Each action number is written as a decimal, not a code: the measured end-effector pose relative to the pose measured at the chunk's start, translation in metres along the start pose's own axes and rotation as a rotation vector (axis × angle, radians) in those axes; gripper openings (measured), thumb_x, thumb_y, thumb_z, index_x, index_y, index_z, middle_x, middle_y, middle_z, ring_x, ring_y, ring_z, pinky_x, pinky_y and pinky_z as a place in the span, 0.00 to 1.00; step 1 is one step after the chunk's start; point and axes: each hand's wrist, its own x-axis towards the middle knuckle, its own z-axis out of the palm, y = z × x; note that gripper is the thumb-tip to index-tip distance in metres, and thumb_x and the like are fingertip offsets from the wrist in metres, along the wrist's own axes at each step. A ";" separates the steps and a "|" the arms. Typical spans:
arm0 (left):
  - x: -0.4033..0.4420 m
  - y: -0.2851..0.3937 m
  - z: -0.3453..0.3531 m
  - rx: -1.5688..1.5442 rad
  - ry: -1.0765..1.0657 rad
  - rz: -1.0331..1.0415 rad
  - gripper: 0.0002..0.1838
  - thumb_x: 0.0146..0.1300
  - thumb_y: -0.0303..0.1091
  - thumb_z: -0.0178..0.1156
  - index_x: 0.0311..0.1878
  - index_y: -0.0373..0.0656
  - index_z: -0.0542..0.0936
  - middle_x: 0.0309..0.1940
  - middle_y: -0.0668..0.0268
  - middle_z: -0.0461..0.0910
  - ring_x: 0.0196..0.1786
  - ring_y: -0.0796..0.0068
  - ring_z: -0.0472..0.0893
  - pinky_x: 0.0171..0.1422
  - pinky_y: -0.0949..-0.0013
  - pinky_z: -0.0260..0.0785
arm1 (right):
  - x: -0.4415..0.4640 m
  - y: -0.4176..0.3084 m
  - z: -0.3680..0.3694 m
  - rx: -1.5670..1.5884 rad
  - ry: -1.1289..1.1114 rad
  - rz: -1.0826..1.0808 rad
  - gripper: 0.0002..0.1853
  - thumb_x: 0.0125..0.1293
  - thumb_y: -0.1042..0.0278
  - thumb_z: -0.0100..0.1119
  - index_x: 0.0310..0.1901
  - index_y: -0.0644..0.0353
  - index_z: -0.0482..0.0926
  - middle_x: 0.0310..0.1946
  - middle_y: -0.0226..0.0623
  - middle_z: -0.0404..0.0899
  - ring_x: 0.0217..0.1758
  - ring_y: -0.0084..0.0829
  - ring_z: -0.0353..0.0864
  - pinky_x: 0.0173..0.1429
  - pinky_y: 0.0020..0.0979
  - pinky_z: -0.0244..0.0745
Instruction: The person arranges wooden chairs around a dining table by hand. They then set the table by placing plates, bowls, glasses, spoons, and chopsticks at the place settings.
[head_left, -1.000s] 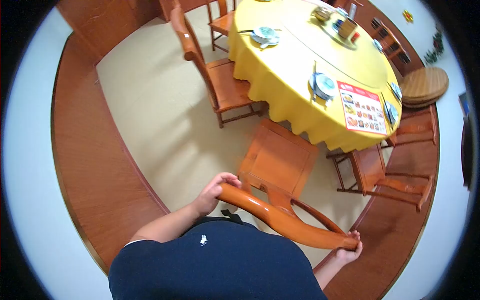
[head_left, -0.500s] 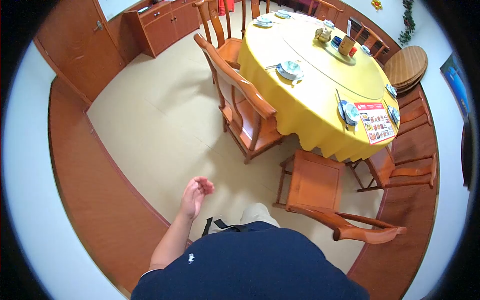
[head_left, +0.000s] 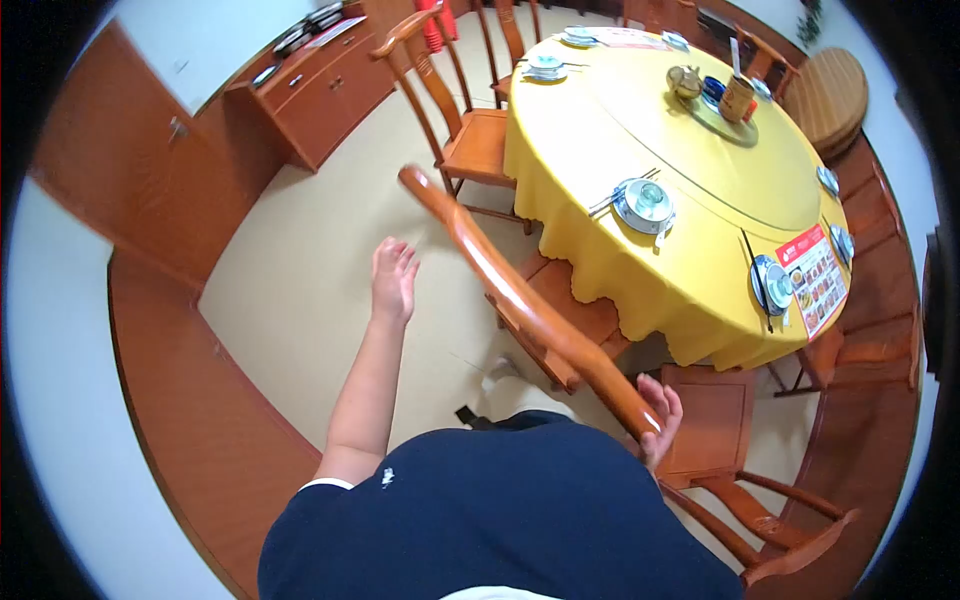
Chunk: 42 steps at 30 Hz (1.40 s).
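A wooden chair (head_left: 510,290) stands right in front of me, its curved top rail running from upper left to lower right. My right hand (head_left: 660,415) is at the lower right end of that rail, fingers bent round its outer side. Over the floor to the left, my left hand (head_left: 395,280) is raised with its fingers apart, holding nothing and not touching the rail. The seat of the chair reaches the edge of the yellow tablecloth (head_left: 570,220). Bowls on plates (head_left: 643,204) and chopsticks lie on the cloth.
Another chair (head_left: 705,420) stands at the lower right, and one (head_left: 480,145) stands beyond the near chair. A wooden cabinet (head_left: 330,95) and a door (head_left: 140,150) are at the upper left. Round wooden boards (head_left: 825,95) lean at the right wall.
The view has moved left along the table. My right hand has let go of the first chair, now at lower right, and is on the rail of another. My left hand has come off the first chair.
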 end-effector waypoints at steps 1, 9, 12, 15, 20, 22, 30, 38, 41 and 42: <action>0.028 0.001 -0.004 -0.034 0.025 -0.019 0.22 0.54 0.46 0.51 0.48 0.43 0.62 0.42 0.61 0.65 0.47 0.67 0.66 0.54 0.63 0.58 | 0.003 -0.005 0.004 -0.031 0.026 0.049 0.31 0.55 0.50 0.48 0.54 0.63 0.54 0.46 0.52 0.65 0.50 0.38 0.65 0.56 0.38 0.56; 0.140 0.006 0.048 -0.305 -0.280 -0.435 0.20 0.54 0.48 0.47 0.42 0.41 0.69 0.38 0.59 0.71 0.44 0.63 0.70 0.53 0.59 0.62 | 0.004 -0.014 0.043 -0.043 0.545 0.182 0.15 0.57 0.61 0.43 0.39 0.65 0.64 0.37 0.49 0.70 0.43 0.38 0.70 0.51 0.38 0.63; 0.139 0.005 0.053 -0.393 -0.305 -0.502 0.16 0.54 0.45 0.45 0.31 0.41 0.72 0.28 0.63 0.73 0.34 0.65 0.73 0.49 0.60 0.63 | 0.009 -0.018 0.056 0.053 0.776 0.139 0.11 0.55 0.65 0.44 0.36 0.64 0.65 0.34 0.46 0.71 0.41 0.39 0.70 0.50 0.40 0.64; 0.145 0.005 0.050 -0.474 -0.435 -0.579 0.14 0.53 0.45 0.46 0.25 0.43 0.69 0.21 0.66 0.69 0.28 0.70 0.70 0.43 0.63 0.63 | 0.020 -0.016 0.068 0.178 1.053 0.045 0.06 0.54 0.68 0.45 0.28 0.61 0.67 0.25 0.41 0.70 0.32 0.39 0.71 0.45 0.41 0.66; 0.142 0.018 0.036 -0.463 -0.474 -0.637 0.11 0.53 0.40 0.45 0.21 0.44 0.67 0.17 0.68 0.65 0.24 0.73 0.66 0.39 0.67 0.61 | 0.015 -0.020 0.087 0.250 1.235 -0.017 0.11 0.54 0.64 0.43 0.18 0.59 0.65 0.16 0.39 0.67 0.23 0.37 0.68 0.38 0.40 0.66; 0.141 0.032 0.026 -0.461 -0.468 -0.661 0.11 0.52 0.39 0.45 0.20 0.44 0.67 0.17 0.67 0.65 0.24 0.73 0.66 0.39 0.66 0.61 | 0.001 -0.023 0.103 0.248 1.260 -0.041 0.11 0.54 0.64 0.43 0.18 0.59 0.65 0.16 0.38 0.67 0.23 0.37 0.68 0.37 0.40 0.66; 0.135 0.077 -0.056 -0.435 -0.488 -0.705 0.11 0.51 0.38 0.45 0.20 0.44 0.68 0.16 0.67 0.66 0.24 0.73 0.66 0.40 0.66 0.61 | -0.068 -0.029 0.187 0.222 1.321 -0.043 0.13 0.56 0.62 0.42 0.18 0.59 0.64 0.16 0.38 0.67 0.22 0.36 0.68 0.36 0.40 0.66; 0.108 0.110 -0.108 -0.447 -0.526 -0.690 0.11 0.52 0.39 0.45 0.20 0.44 0.67 0.17 0.68 0.66 0.25 0.74 0.66 0.42 0.66 0.61 | -0.111 -0.037 0.210 0.209 1.317 -0.035 0.14 0.55 0.62 0.43 0.17 0.59 0.64 0.16 0.38 0.67 0.22 0.36 0.68 0.36 0.39 0.66; 0.101 0.111 -0.114 -0.459 -0.521 -0.678 0.11 0.53 0.39 0.45 0.21 0.44 0.67 0.18 0.68 0.66 0.25 0.74 0.66 0.43 0.66 0.61 | -0.117 -0.033 0.208 0.267 1.322 -0.018 0.14 0.55 0.61 0.43 0.17 0.59 0.65 0.16 0.38 0.67 0.22 0.35 0.68 0.36 0.39 0.66; 0.099 0.111 -0.115 -0.450 -0.505 -0.678 0.10 0.53 0.38 0.45 0.21 0.44 0.67 0.17 0.68 0.66 0.25 0.74 0.67 0.42 0.66 0.61 | -0.116 -0.033 0.206 0.270 1.330 -0.010 0.14 0.55 0.61 0.43 0.17 0.59 0.65 0.16 0.38 0.67 0.22 0.35 0.68 0.36 0.38 0.66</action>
